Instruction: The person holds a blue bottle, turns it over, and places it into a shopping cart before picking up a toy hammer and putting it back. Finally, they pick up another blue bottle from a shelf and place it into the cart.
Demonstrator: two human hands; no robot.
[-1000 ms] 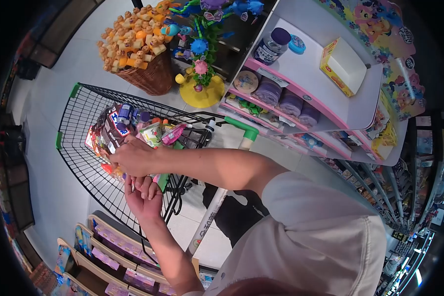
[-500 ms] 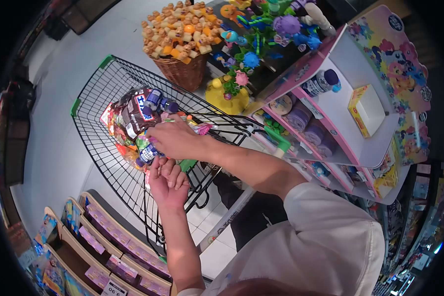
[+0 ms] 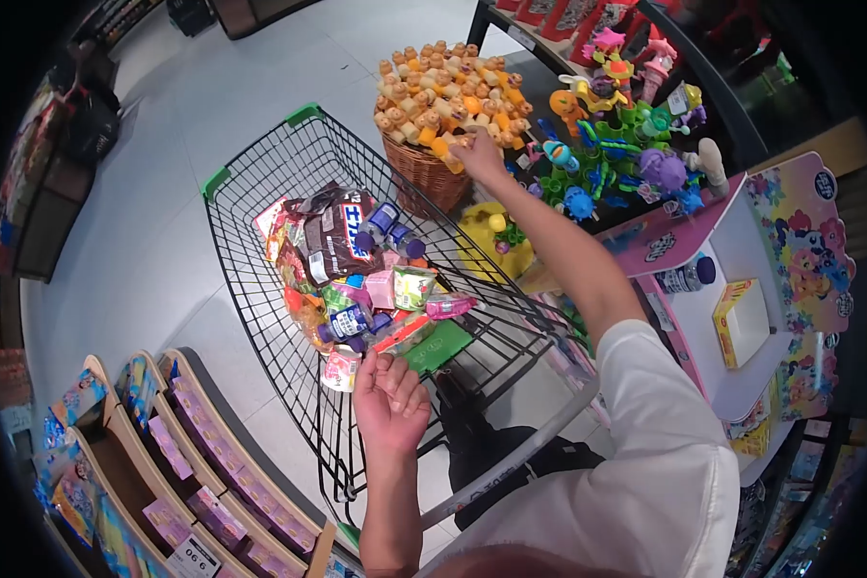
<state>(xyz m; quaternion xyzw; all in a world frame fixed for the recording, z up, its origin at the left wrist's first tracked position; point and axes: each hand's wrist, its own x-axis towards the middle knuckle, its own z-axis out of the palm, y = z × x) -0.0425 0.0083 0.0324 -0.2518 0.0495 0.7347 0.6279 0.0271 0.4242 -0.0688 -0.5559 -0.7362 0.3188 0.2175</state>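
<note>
My right hand (image 3: 480, 154) is at the right edge of a wicker basket (image 3: 424, 179), its fingers closed on one of the bear-topped items (image 3: 450, 89) piled there. My left hand (image 3: 391, 397) is over the near side of a wire shopping cart (image 3: 265, 361), palm up, fingers curled in with nothing visible in them. Just beyond it in the cart lie a small white cup-like pack (image 3: 341, 370), purple-capped bottles (image 3: 349, 321), a large brown bag (image 3: 332, 241), a green-and-white packet (image 3: 413, 287) and a pink packet (image 3: 450, 306).
Colorful figure-topped toys (image 3: 602, 144) stand right of the basket. A pink display shelf (image 3: 689, 318) at the right holds a bottle (image 3: 686, 276) and a yellow open box (image 3: 742, 325). Tiered wooden shelves (image 3: 202, 453) with packets stand at the lower left.
My right hand has left the cart's contents and moved up and right to the basket. My left hand stays by the cart, farther from the items. The view has shifted.
</note>
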